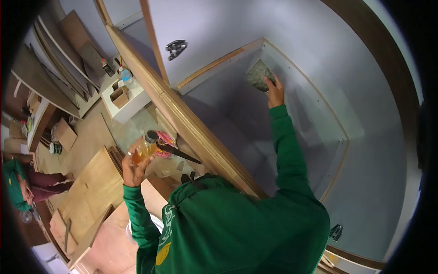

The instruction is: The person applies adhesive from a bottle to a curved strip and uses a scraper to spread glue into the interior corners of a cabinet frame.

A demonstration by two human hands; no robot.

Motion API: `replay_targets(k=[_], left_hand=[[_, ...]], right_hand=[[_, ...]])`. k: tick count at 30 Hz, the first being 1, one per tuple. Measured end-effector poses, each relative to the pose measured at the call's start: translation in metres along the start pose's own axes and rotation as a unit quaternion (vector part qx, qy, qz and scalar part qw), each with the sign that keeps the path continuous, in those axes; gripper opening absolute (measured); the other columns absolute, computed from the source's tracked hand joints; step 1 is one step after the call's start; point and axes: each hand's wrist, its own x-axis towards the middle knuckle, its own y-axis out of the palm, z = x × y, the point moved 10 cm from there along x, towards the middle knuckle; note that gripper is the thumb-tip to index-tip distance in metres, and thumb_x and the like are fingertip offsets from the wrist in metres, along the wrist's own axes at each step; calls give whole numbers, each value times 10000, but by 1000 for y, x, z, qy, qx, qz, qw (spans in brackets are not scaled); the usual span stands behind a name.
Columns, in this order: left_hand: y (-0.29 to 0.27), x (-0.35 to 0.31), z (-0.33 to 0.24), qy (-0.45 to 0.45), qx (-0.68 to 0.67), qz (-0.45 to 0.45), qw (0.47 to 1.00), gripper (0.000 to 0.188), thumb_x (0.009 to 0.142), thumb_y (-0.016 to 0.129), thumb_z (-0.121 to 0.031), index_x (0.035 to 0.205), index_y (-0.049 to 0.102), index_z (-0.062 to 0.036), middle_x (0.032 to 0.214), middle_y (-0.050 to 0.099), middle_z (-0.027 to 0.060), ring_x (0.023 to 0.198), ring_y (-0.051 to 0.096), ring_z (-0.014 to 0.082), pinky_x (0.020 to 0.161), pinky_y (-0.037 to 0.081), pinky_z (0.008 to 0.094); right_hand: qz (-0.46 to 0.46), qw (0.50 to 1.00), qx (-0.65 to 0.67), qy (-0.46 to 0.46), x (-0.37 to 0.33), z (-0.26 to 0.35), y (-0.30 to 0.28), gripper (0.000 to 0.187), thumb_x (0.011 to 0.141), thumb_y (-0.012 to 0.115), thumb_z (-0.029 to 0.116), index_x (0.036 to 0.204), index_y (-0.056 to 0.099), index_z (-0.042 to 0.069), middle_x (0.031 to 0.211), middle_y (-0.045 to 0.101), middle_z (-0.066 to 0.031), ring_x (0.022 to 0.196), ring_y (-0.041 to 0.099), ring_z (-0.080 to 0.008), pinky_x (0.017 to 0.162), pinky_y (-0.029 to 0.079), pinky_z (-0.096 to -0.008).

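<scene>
My left hand point(133, 168) is wrapped round a clear bottle point(147, 147) of amber liquid with a dark cap, held up beside the cabinet's wooden edge. Inside the cabinet, my right hand point(274, 92) grips a mottled grey-green folded cloth or pad point(259, 75). It lies close to the pale inner back panel point(232, 86); whether it presses on the panel I cannot tell. Green sleeves cover both my arms. A metal hinge point(176, 49) is fixed on the pale panel to the upper left, and another hinge point(336, 232) sits at the lower right.
A long wooden edge point(182, 114) runs diagonally between my arms. Left of it, a white box-like stand point(127, 102) bears small bottles and an open carton. Plywood sheets point(86, 192) lie below; curved boards point(50, 68) lean behind. Another person point(27, 182) stands at far left.
</scene>
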Motion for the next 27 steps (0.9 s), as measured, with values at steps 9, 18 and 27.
replay_targets(k=[9,18,27], left_hand=[[65,97,-156,211,383,87,895,676,796,797,-38,1416,536,-100,1292,642,142,1199,612,278,981,501,380],[101,113,-183,303,518,105,793,622,792,779,-210,1376,567,-180,1235,663,120,1068,647,362,904,522,446],[92,116,-208,404,651,58,640,643,783,777,-159,1377,556,-267,1142,666,32,1082,652,266,1026,482,444]], right_hand=[[76,965,226,109,-73,2,62,434,944,674,120,1321,535,-43,1251,619,-137,1117,631,-232,955,537,-370],[162,944,225,181,-123,14,128,267,979,629,178,1206,575,48,1118,672,-60,964,688,-175,782,597,-356],[214,949,165,164,-136,24,171,358,960,645,246,1249,569,48,1099,671,-68,926,692,-188,670,604,-357]])
